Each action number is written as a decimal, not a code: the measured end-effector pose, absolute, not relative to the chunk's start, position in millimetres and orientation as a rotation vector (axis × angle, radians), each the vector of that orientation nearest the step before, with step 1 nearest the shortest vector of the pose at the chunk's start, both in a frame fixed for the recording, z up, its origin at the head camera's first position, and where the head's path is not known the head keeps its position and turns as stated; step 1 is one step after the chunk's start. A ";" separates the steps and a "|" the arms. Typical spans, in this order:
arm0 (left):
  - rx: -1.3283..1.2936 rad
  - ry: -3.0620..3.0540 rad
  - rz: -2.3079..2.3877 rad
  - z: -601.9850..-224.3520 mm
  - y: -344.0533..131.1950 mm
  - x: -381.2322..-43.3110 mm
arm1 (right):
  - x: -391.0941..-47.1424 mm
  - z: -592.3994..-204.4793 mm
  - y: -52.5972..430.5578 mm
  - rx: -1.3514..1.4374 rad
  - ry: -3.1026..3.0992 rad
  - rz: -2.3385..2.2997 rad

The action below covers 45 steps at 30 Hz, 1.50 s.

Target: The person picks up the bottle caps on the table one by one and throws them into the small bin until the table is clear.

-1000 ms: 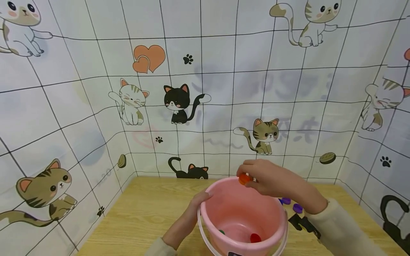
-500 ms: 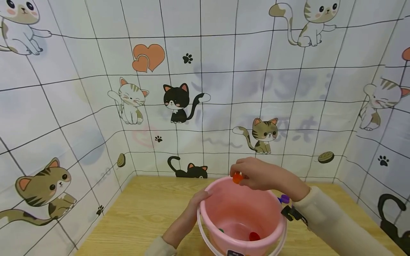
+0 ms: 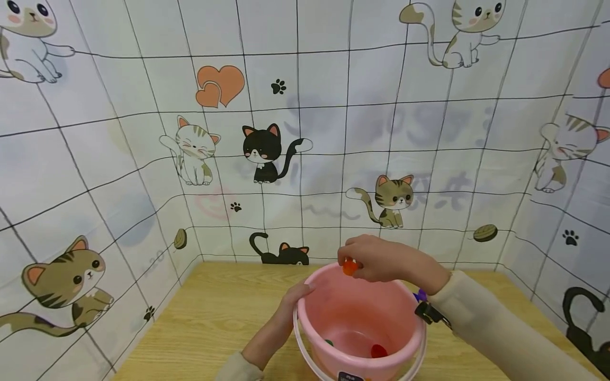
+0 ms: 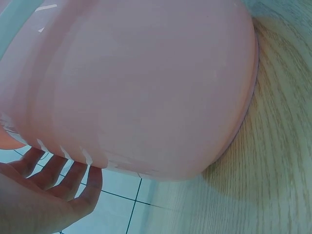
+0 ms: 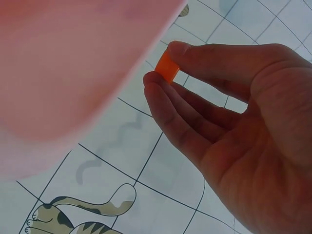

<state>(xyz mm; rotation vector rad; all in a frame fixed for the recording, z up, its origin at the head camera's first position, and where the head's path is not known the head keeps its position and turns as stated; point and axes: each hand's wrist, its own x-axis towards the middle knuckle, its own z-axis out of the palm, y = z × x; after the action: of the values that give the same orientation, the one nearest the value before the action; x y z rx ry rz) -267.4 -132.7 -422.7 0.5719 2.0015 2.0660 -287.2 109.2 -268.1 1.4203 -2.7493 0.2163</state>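
Note:
A pink bucket (image 3: 357, 304) stands on the wooden table, its white handle (image 3: 301, 344) hanging down at the near side. My left hand (image 3: 288, 307) grips its left rim, the thumb over the edge; in the left wrist view the fingers (image 4: 73, 180) press the outer wall. Over the far rim, my right hand (image 3: 383, 259) pinches a small orange bottle cap (image 5: 167, 67) between thumb and fingertips. Inside the bucket lie a red cap (image 3: 378, 351) near the front and a green piece (image 3: 329, 343), mostly hidden by the rim.
Small purple and blue pieces (image 3: 420, 295) lie on the table right of the bucket, partly behind my right sleeve (image 3: 481, 312). A black wrist device (image 3: 430, 313) hangs under that forearm. Cat-patterned sheeting (image 3: 324, 174) walls the table (image 3: 205, 312) at the back and sides.
My right hand has moved left along the bucket's far rim with the orange bottle cap, and its forearm now covers more of the purple pieces. The left hand and bucket stay put.

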 end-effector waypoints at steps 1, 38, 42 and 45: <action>0.577 1.995 2.068 -422.9 -132.6 -267.4 | -287.7 -268.0 108.4 1.433 -2.740 0.214; 0.567 1.997 2.045 -422.6 -132.7 -267.6 | -273.7 -318.4 217.5 0.858 -2.607 0.622; 0.581 1.992 2.032 -421.5 -132.0 -268.3 | -278.1 -347.3 242.8 0.770 -2.681 0.663; 0.579 1.996 2.031 -421.5 -132.1 -267.2 | -281.5 -368.6 257.2 0.763 -2.738 0.706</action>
<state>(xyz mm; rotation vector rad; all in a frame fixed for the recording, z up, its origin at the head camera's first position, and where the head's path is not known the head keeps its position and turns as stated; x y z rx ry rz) -267.2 -132.1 -421.5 0.5790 1.9962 2.0311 -281.5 257.2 -368.6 0.7626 -2.7379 0.7059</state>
